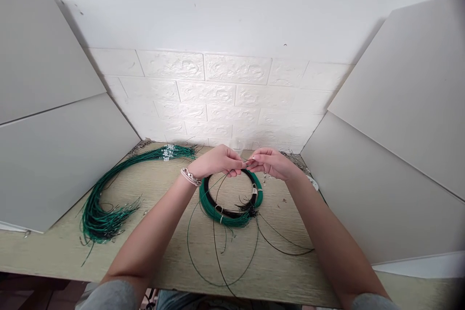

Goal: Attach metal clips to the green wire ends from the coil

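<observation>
Cord (247,161) pinched between left hand (217,161) and right hand (273,162).

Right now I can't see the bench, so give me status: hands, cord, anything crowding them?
Left hand and right hand pinch one thin cord between fingertips. Coil lies under them. Green bundle off left, apart.

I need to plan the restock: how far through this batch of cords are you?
Done, it seems: a long green bundle with fittings at its ends lies at the left. In hand: both hands, left and right, pinch one thin cord end between them. Left: a tied coil of green and black cords, apparently unworked, lies under the hands.
</observation>
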Motion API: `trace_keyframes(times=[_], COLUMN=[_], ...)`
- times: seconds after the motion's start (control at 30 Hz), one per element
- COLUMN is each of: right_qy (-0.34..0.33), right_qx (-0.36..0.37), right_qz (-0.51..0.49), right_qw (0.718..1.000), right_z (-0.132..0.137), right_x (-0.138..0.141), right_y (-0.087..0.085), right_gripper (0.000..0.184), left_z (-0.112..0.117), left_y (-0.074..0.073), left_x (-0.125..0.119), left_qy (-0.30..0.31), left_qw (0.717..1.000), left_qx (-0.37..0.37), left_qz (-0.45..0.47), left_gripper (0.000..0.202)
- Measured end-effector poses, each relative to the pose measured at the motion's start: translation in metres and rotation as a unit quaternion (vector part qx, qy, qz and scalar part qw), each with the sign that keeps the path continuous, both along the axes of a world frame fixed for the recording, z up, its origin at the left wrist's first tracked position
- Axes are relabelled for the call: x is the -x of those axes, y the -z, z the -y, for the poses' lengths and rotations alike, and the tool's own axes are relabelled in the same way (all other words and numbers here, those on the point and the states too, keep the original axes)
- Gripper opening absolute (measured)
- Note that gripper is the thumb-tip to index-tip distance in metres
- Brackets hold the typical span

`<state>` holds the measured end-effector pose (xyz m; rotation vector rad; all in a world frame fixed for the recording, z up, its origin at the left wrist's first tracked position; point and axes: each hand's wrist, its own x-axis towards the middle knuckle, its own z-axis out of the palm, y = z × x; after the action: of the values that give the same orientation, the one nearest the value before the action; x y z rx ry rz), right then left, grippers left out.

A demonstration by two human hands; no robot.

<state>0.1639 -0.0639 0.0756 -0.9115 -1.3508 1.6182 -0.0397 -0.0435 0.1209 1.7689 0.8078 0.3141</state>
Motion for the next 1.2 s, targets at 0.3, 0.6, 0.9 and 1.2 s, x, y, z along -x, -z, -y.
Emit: trace_keyframes(times=[0.3,0.6,0.9,1.2], right_qy=[0.003,0.126,0.115,0.311], right_qx=[0.01,-0.118,-0.171,-0.334], right_qz=[0.005,-0.036,0.048,-0.002], right_qw=[1.0,0.984,0.977,0.889], right_z=[0.0,0.002,0.011,0.071], right_x=[0.002,-0.001,0.002,-0.01], right_y=[-0.001,-0.008,-0.022,-0.078], right_gripper=[0.02,0.018,0.015,0.028], left_z=[-0.001,0.0,0.005,-0.001], left_y=[0.008,0.014,0.007,0.015], left_x=[-0.004,-0.01,-0.011,-0.014], left_qy=[0.028,0.018,0.009,0.0], left_qw=[0.999,0.998,0.999,0.997], left_qx=[-0.025,-0.039,-0.012,0.026], left_qz=[0.017,0.056,0.029,0.075], left_gripper=[0.024,0.021,0.025,0.023])
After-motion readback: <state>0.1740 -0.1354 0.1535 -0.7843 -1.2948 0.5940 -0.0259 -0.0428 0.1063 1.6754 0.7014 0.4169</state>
